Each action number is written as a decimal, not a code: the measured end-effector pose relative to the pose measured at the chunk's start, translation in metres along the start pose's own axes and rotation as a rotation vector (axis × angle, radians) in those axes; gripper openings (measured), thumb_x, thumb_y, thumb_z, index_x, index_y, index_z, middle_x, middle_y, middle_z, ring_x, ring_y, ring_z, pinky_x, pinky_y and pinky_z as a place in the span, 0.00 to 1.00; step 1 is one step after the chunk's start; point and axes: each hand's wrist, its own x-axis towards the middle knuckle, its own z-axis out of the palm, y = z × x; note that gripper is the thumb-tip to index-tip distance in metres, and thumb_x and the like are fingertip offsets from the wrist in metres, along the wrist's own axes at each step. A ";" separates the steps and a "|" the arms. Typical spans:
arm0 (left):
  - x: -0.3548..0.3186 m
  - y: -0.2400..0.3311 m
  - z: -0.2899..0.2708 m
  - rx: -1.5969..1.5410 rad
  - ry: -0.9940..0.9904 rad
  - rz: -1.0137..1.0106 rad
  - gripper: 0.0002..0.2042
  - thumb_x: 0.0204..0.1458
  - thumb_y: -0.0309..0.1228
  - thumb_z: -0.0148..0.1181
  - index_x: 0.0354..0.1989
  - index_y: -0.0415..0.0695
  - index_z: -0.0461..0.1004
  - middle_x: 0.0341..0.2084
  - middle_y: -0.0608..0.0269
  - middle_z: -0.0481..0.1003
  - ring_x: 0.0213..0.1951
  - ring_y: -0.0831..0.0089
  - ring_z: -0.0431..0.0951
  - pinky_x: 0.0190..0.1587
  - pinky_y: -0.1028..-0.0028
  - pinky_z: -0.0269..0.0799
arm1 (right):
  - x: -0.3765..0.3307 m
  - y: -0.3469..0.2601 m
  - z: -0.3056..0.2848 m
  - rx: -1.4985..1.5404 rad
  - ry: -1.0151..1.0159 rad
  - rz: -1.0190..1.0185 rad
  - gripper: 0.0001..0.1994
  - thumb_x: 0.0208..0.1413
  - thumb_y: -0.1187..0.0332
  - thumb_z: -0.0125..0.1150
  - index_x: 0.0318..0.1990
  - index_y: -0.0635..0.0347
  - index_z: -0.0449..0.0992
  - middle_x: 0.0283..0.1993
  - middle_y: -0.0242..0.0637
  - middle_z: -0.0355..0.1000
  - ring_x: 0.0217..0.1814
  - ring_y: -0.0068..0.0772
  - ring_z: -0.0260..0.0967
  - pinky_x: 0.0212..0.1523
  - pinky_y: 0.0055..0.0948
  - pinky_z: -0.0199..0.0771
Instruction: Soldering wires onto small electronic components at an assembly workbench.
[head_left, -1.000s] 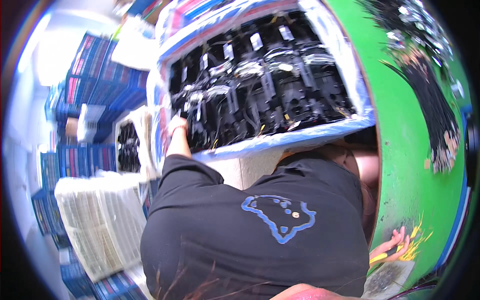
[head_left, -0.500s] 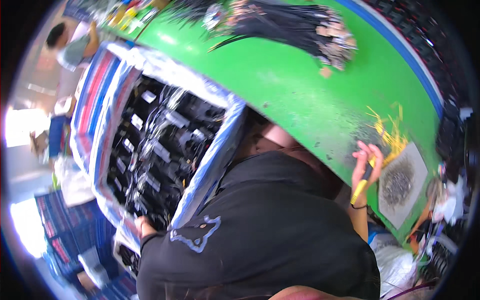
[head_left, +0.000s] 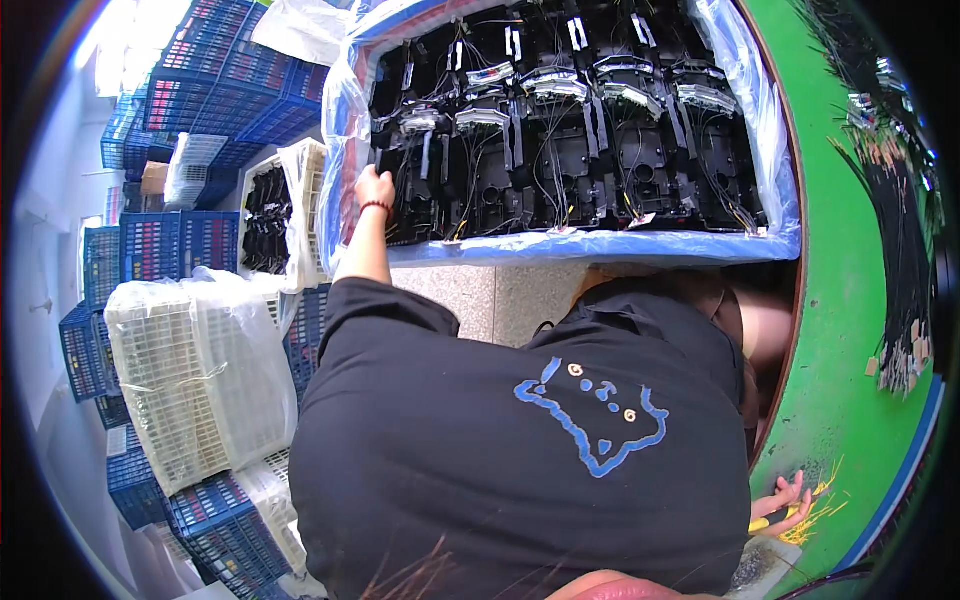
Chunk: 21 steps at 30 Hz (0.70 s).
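Note:
My left hand [head_left: 375,188] is closed at the left inner edge of a blue-rimmed crate [head_left: 600,245] lined with clear plastic film. Rows of black plastic housings [head_left: 490,180] with thin wires and silvery strips fill this crate. The hand touches the end of the nearest row; what its fingers grip is hidden. Low on the right, partly cut off by my shirt, my right hand [head_left: 790,503] is closed around a tool with a yellow and black handle [head_left: 768,521]. Yellow cable ties or wires [head_left: 820,510] lie beside it on the green table [head_left: 835,300].
Black wire bundles [head_left: 900,230] lie along the table's far right. A grey pad [head_left: 765,565] sits near my right hand. To the left stand stacked blue crates [head_left: 180,245], a film-wrapped white crate [head_left: 185,375] and a smaller crate of black parts [head_left: 305,215].
My view has swung left, so the filled crate now sits ahead and the table is at the right. My left hand stays near the crate's edge; my right still holds the yellow-handled tool.

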 end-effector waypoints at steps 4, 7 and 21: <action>-0.006 0.023 0.000 -0.155 0.115 -0.121 0.10 0.49 0.29 0.58 0.39 0.38 0.72 0.36 0.42 0.77 0.41 0.45 0.77 0.45 0.56 0.72 | -0.009 -0.008 -0.002 -0.014 0.073 -0.012 0.13 0.63 0.71 0.51 0.51 0.69 0.66 0.43 0.49 0.77 0.29 0.27 0.69 0.35 0.23 0.71; -0.002 0.037 0.021 0.013 0.010 -0.140 0.14 0.51 0.32 0.57 0.43 0.38 0.70 0.40 0.40 0.75 0.45 0.43 0.75 0.47 0.55 0.71 | -0.010 -0.016 -0.002 -0.042 0.059 -0.025 0.13 0.63 0.71 0.51 0.51 0.69 0.66 0.43 0.48 0.77 0.32 0.27 0.68 0.37 0.23 0.71; 0.015 0.108 0.018 0.397 -0.321 -0.116 0.25 0.51 0.46 0.51 0.52 0.40 0.69 0.49 0.49 0.74 0.46 0.50 0.77 0.48 0.53 0.71 | -0.011 0.006 -0.029 -0.133 0.023 -0.067 0.14 0.65 0.68 0.49 0.52 0.67 0.64 0.46 0.46 0.75 0.31 0.29 0.68 0.36 0.25 0.72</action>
